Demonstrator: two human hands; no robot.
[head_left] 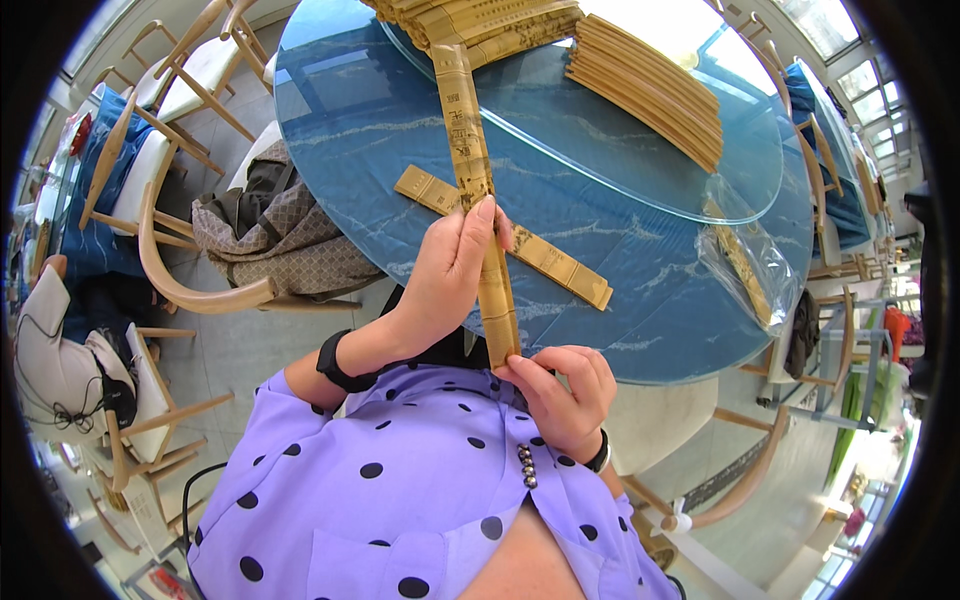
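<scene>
A long bamboo slip (466,130) with printed marks runs from near my chest out over the round blue table (340,120). My left hand (452,268) wraps around its middle, thumb along the strip. The fingers of my right hand (568,390) pinch the slip's near end by my chest. A second bamboo slip (545,258) lies flat on the table, crossing under the held one. I wear a purple dotted shirt and a black wristband.
A glass turntable (620,150) on the table carries a stack of bamboo slips (650,85) and more slips (480,20) at the far side. A clear plastic bag (750,265) lies at the right edge. Wooden chairs (190,260) ring the table; one holds a patterned bag (280,235).
</scene>
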